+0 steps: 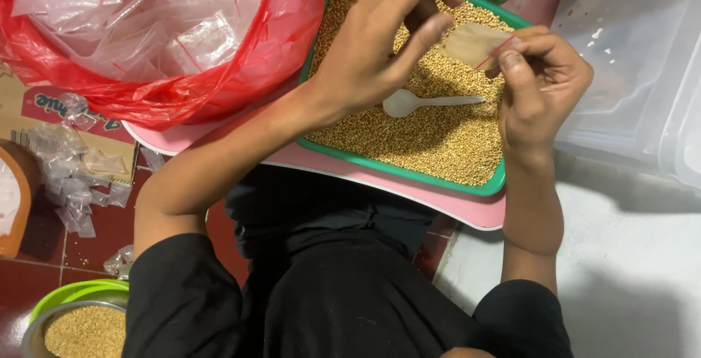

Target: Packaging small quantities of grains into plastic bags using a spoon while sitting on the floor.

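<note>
Kneeling over the pink surface (453, 208), I had a white spoon (431, 101) lying on the grain in the green tray (409, 172). Just beyond it, my left hand (372, 51) and right hand (544, 84) pinched a small clear bag (475, 42) between closed fingers.

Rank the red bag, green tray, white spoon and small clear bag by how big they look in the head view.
1. Red bag and green tray: look alike, and both are cut off.
2. White spoon.
3. Small clear bag, partly hidden by fingers.
</note>
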